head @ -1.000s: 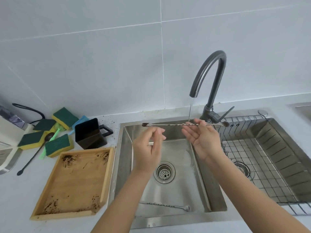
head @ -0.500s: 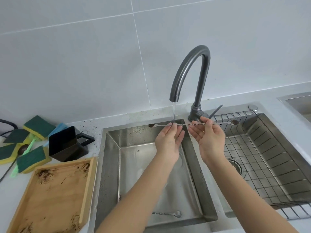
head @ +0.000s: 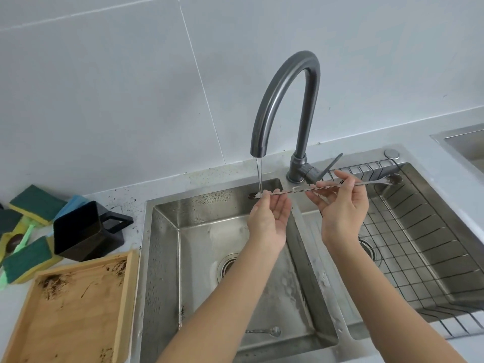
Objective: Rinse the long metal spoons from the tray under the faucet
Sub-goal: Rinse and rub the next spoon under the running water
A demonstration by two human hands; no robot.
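A long metal spoon (head: 309, 189) with a twisted stem lies level across both my hands above the sink. My right hand (head: 343, 208) pinches its stem near the bowl end, which reaches out over the wire rack. My left hand (head: 269, 218) is palm up with its fingertips on the other end, right under the thin water stream from the grey faucet (head: 285, 100). A second long spoon (head: 264, 331) lies on the floor of the left sink basin (head: 167, 258), partly hidden by my left arm. The wooden tray (head: 65, 310) at lower left holds only brown smears.
A black square cup (head: 83, 231) stands left of the sink beside several green-and-yellow sponges (head: 26, 258). A wire rack (head: 424, 247) fills the right basin. Another sink edge (head: 461, 142) shows at far right. White tiled wall behind.
My left hand slid left along the spoon to its end under the stream. My view has shifted left, bringing the sink and faucet rightward in frame.
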